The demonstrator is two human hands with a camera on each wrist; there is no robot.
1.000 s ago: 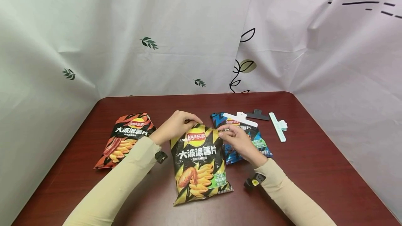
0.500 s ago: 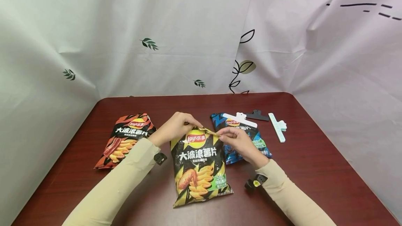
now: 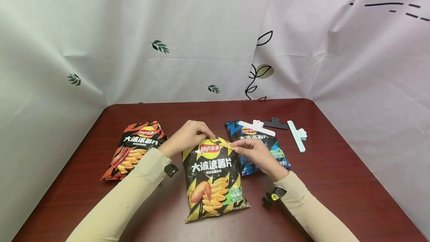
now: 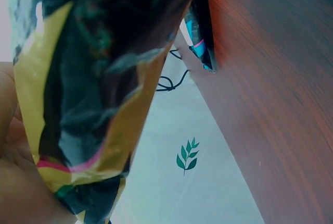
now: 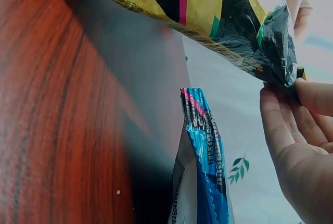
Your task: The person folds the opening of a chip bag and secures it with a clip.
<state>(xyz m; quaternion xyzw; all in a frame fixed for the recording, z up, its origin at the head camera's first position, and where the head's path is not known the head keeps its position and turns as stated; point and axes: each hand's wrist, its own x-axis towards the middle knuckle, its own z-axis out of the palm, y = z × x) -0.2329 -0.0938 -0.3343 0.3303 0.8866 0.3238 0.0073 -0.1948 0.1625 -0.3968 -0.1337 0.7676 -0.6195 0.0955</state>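
A yellow-and-black bag of potato chips (image 3: 213, 178) stands tilted above the table in the middle of the head view, its top edge folded over toward me. My left hand (image 3: 189, 136) pinches the fold at the top left; my right hand (image 3: 258, 155) pinches its right end between thumb and fingers. In the right wrist view the thumb and fingers of my right hand (image 5: 304, 135) grip the corner of the bag (image 5: 208, 10). The bag (image 4: 99, 78) hides most of my left hand (image 4: 23, 177) in the left wrist view.
Behind my right hand lies a blue chip bag (image 3: 248, 168) with a white bag clip (image 3: 256, 127) on it. A black clip (image 3: 276, 123) and a mint-green clip (image 3: 297, 136) lie beyond it. A red chip bag (image 3: 139, 146) lies at the left on the dark-red table (image 3: 336, 182).
The bag's top edge has gone from standing up to folded down toward me. My right hand has shifted slightly down along with it; the other bags and the clips stay put.
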